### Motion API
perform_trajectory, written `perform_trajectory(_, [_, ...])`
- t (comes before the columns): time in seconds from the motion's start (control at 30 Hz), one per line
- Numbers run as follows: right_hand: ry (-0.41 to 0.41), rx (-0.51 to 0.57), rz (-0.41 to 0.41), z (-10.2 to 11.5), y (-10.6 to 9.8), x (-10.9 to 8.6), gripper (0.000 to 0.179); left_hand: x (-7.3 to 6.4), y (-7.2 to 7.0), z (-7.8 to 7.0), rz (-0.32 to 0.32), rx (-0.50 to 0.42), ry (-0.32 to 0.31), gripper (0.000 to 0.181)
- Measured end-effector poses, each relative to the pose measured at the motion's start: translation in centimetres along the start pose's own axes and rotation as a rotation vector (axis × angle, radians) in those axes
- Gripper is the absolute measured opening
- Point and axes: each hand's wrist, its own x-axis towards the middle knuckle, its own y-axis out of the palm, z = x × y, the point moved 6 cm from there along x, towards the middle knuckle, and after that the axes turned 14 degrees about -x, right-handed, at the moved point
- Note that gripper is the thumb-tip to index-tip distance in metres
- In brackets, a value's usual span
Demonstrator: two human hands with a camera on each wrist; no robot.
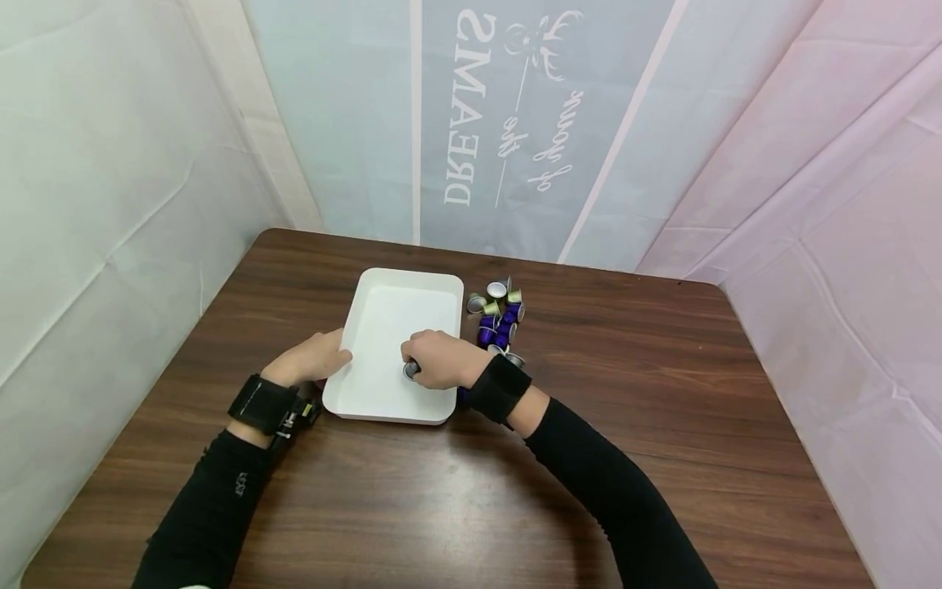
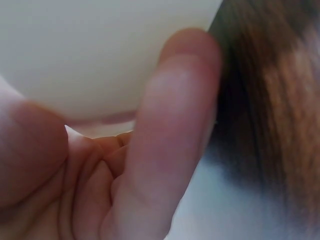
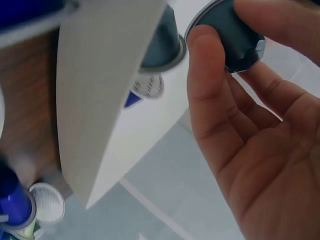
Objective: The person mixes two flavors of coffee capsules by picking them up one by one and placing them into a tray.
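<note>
One dark teal capsule (image 3: pixel 232 37) is off the surface, above the floor of a white tray (image 1: pixel 383 327), its rim tilted and a torn or crinkled patch catching light at its narrow end. The right hand (image 1: pixel 445 358) pinches it between thumb and fingertips; the palm faces the wrist camera. In the right wrist view, beyond the tray's wall, a second teal capsule (image 3: pixel 162 47) shows partly, and next to it a silver printed lid (image 3: pixel 150 85) with a bit of blue beside it; the wall hides the rest of these.

At the tray's left side, the left hand (image 1: pixel 312 358) grips the edge, thumb over the rim and the other fingers on the outside; the left wrist view is blurred, with the pale tray wall against the fingers.

Just beside the tray's right wall lies a loose cluster of capsules (image 1: pixel 500 319), blue, yellow-green and silver-lidded, some touching and turned various ways. All this is on a brown wood-grain table (image 1: pixel 625 368). Black bands (image 1: pixel 500 388) circle both wrists, above which come black sleeves (image 1: pixel 603 474). Behind the table hangs a pale blue cloth (image 1: pixel 353 123) with white lettering that includes DREAMS, flanked by whitish and pinkish cloth sides.
</note>
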Motion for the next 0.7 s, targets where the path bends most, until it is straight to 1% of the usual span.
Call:
perform_trajectory(0.2, [0.001, -0.011, 0.027, 0.7, 0.5, 1.2, 0.009, 0.2, 0.0, 0.1, -0.001, -0.015, -0.014, 0.046])
perform_trajectory(0.43, [0.008, -0.042, 0.064, 0.9, 1.4, 2.2, 0.008, 0.3, 0.1, 0.2, 0.006, -0.039, -0.026, 0.045])
perform_trajectory(0.57, [0.008, -0.067, 0.067, 0.9, 1.5, 2.3, 0.015, 0.2, 0.0, 0.2, 0.004, -0.034, -0.021, 0.046])
perform_trajectory(0.7, [0.015, -0.046, 0.075, 1.0, 1.1, 1.9, 0.025, 0.1, 0.0, 0.2, 0.003, -0.03, -0.012, 0.048])
